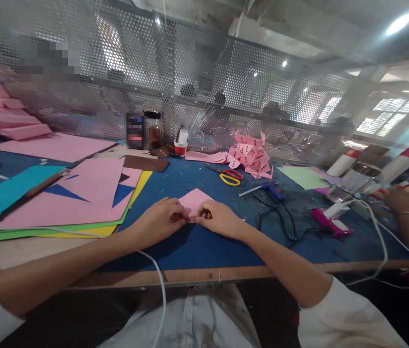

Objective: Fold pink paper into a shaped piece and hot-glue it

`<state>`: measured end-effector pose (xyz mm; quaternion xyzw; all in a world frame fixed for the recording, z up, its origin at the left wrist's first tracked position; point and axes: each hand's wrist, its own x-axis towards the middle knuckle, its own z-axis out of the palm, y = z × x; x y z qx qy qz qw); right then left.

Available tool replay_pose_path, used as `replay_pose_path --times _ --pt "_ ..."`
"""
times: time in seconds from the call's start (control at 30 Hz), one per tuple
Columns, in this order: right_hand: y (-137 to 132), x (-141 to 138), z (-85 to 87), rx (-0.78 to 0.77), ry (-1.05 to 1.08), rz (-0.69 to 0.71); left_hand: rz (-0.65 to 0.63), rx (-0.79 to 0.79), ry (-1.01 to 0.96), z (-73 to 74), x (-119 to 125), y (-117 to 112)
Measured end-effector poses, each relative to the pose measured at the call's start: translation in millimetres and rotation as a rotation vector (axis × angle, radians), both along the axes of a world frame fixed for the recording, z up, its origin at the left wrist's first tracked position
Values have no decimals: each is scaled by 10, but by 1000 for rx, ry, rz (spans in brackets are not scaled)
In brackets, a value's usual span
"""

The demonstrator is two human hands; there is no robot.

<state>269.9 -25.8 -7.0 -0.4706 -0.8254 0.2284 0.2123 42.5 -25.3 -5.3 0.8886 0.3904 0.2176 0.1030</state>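
A small pink sheet of paper (196, 197) lies on the blue table top in front of me, one corner pointing away. My left hand (170, 215) closes its fingers on the paper's near left edge. On the near right edge, my right hand (213, 216) pinches the paper with thumb and curled fingers. Both hands rest low at the table, close together. The part of the paper beneath my fingers is hidden, so I cannot tell whether it is folded there.
Coloured sheets (81, 198) are stacked at left. Scissors (231, 177), a glue gun (274, 191) with a black cord, and pink cut pieces (249, 154) lie beyond my hands. At right are a magenta device (332, 224), white cables and another person's hand (407, 200).
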Motion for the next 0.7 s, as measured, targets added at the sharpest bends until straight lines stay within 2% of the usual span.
replay_pose_path --times 0.17,0.3,0.43,0.7 --pt "0 -3 -29 42 1 17 137 -59 -9 -17 130 40" --pt "-3 -9 -20 51 -4 19 197 -125 10 -13 155 64" --pt "-22 -6 11 44 -5 17 211 -201 26 -12 152 127" --pt "-23 -9 -5 74 4 22 156 -259 36 -24 114 203"
